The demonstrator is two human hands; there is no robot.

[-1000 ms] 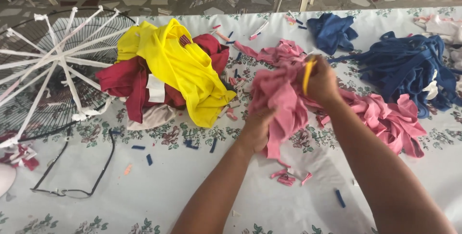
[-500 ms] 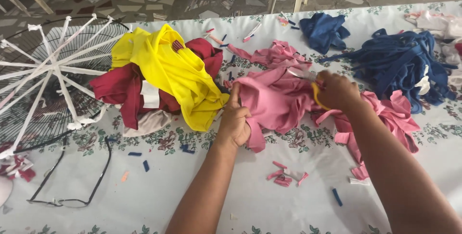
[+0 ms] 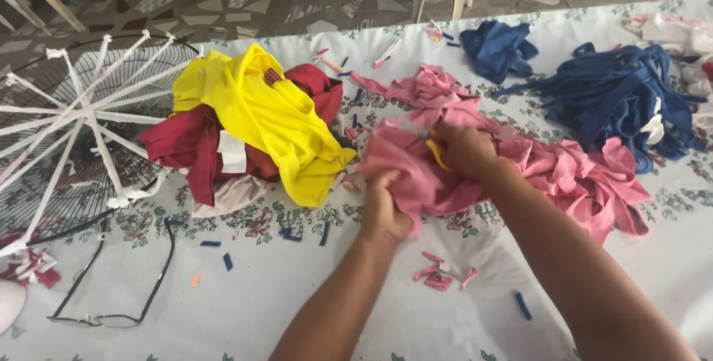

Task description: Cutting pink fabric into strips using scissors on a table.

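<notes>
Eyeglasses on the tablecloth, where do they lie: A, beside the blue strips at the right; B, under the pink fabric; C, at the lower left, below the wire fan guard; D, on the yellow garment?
C: the eyeglasses lie at the lower left, below the wire fan guard, apart from both hands.

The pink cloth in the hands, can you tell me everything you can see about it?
The pink cloth is soft, crumpled fabric, bunched in folds and trailing to the right in strips across the flowered tablecloth. The left hand clutches its near edge; the right hand presses into its middle, holding something with a yellow handle. Its left side lies beside the yellow garment.
</notes>
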